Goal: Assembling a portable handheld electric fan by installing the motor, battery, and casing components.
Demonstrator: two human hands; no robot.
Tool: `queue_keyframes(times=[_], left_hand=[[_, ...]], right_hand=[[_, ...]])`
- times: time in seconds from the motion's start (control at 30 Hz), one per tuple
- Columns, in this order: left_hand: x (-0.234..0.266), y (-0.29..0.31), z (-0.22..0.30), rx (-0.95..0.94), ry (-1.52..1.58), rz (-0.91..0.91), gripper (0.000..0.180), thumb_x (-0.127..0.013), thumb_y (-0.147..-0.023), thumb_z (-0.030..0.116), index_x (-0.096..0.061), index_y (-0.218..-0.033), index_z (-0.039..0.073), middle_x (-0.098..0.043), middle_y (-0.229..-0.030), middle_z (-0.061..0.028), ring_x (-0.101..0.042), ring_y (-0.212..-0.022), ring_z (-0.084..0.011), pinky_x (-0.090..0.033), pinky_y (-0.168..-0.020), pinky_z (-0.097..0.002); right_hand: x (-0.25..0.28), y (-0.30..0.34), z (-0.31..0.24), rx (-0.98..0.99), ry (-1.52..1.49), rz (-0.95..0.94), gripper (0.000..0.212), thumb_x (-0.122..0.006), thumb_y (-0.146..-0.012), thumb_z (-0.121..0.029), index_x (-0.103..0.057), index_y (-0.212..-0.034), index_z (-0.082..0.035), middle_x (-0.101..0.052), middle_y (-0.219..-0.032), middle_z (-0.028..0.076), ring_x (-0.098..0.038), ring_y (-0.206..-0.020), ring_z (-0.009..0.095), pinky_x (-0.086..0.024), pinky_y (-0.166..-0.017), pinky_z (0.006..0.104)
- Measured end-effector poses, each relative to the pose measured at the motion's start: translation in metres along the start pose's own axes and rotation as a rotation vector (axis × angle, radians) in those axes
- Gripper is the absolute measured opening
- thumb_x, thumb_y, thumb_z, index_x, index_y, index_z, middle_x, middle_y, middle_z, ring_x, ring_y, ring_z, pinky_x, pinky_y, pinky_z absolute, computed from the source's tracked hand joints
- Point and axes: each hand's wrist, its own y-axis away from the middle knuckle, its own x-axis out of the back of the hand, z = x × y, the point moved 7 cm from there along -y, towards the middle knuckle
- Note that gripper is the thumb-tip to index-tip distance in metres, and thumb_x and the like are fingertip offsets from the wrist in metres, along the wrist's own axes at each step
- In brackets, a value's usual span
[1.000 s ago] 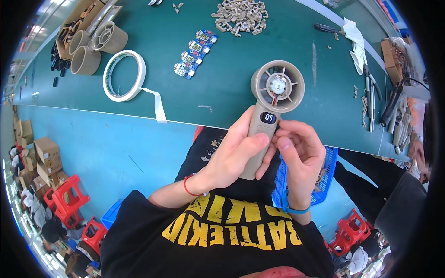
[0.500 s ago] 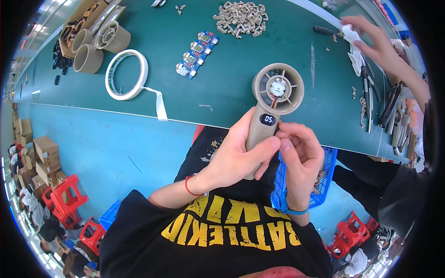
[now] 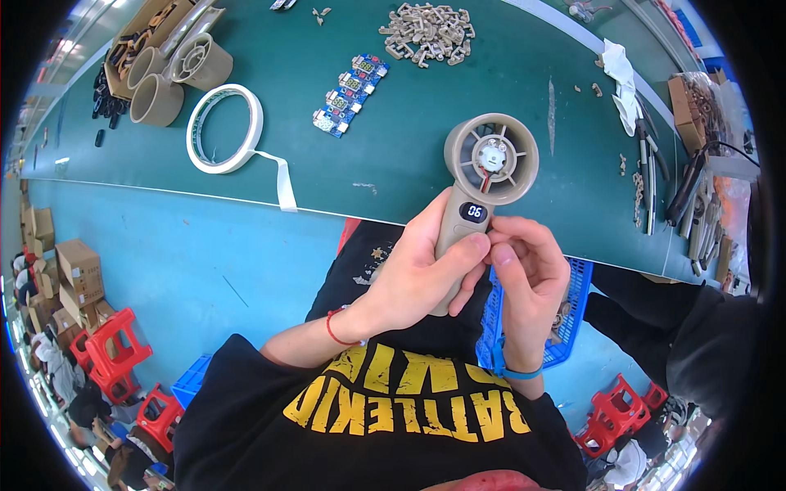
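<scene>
A beige handheld fan (image 3: 483,192) tilts in front of me, its round head over the front edge of the table. Inside the ring a white motor hub (image 3: 492,157) shows, with red wiring below it. A small dark display (image 3: 473,213) on the handle glows with white digits. My left hand (image 3: 426,274) is closed around the handle, with its thumb lying across the front. Beside the handle's right side, my right hand (image 3: 530,274) has its thumb and fingertips pinched together. What they grip, if anything, is hidden.
On the green table (image 3: 458,90) lie blue circuit boards (image 3: 350,96), a tape roll (image 3: 260,131) and a pile of beige parts (image 3: 426,34). Beige cups (image 3: 155,100) stand left. White cloth (image 3: 622,86) and tubes lie right. A blue basket (image 3: 580,311) sits below the edge.
The lit digits on the fan's display have changed. Another person's hand at the upper right has left, and the dark tool by it no longer shows. My hands hold nearly the same pose.
</scene>
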Motion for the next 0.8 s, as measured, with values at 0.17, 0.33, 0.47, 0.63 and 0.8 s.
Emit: queue_keyframes(times=[0.17, 0.33, 0.47, 0.63, 0.8], left_hand=[[0.0013, 0.0023, -0.0003, 0.029, -0.005, -0.025, 0.033, -0.052, -0.095, 0.018, -0.043, -0.122, 0.001, -0.053, -0.072, -0.0068, -0.05, -0.047, -0.0105, -0.042, -0.041, -0.0234], [0.0034, 0.0025, -0.002, 0.027, -0.012, -0.035, 0.039, -0.054, -0.094, 0.02, -0.042, -0.124, 0.0, -0.053, -0.072, -0.0067, -0.051, -0.047, -0.0105, -0.043, -0.042, -0.0231], [0.0043, 0.0028, -0.0018, 0.015, -0.01, -0.038, 0.037, -0.053, -0.094, 0.019, -0.042, -0.124, 0.0, -0.053, -0.072, -0.0066, -0.05, -0.048, -0.0103, -0.042, -0.041, -0.0232], [0.0013, 0.0024, 0.0025, -0.003, 0.007, -0.015, 0.032, -0.05, -0.095, 0.017, -0.043, -0.121, -0.001, -0.053, -0.072, -0.0068, -0.05, -0.048, -0.0103, -0.042, -0.04, -0.0235], [0.0025, 0.0027, 0.0008, 0.008, -0.001, -0.031, 0.031, -0.049, -0.096, 0.017, -0.044, -0.12, -0.001, -0.053, -0.072, -0.007, -0.049, -0.046, -0.0102, -0.041, -0.04, -0.0235]], right_hand=[[-0.001, -0.0001, -0.001, -0.004, 0.033, 0.026, 0.025, -0.057, -0.09, 0.007, -0.06, -0.115, 0.007, -0.064, -0.099, 0.01, -0.062, -0.088, 0.011, -0.049, -0.08, 0.0234], [-0.0013, 0.0006, 0.0003, -0.014, 0.02, 0.031, 0.025, -0.057, -0.09, 0.007, -0.06, -0.115, 0.006, -0.064, -0.099, 0.01, -0.062, -0.089, 0.011, -0.048, -0.081, 0.0232], [-0.0011, 0.0005, 0.0017, -0.016, 0.023, 0.032, 0.025, -0.057, -0.09, 0.007, -0.06, -0.115, 0.006, -0.064, -0.099, 0.01, -0.063, -0.089, 0.012, -0.049, -0.081, 0.0234], [-0.0025, 0.0005, 0.0006, -0.002, 0.025, 0.01, 0.024, -0.055, -0.091, 0.005, -0.059, -0.114, 0.006, -0.066, -0.098, 0.011, -0.064, -0.088, 0.012, -0.05, -0.079, 0.0245], [-0.0024, 0.0009, 0.0012, -0.014, 0.001, 0.018, 0.024, -0.057, -0.09, 0.007, -0.06, -0.114, 0.006, -0.064, -0.1, 0.01, -0.063, -0.089, 0.012, -0.049, -0.08, 0.0237]])
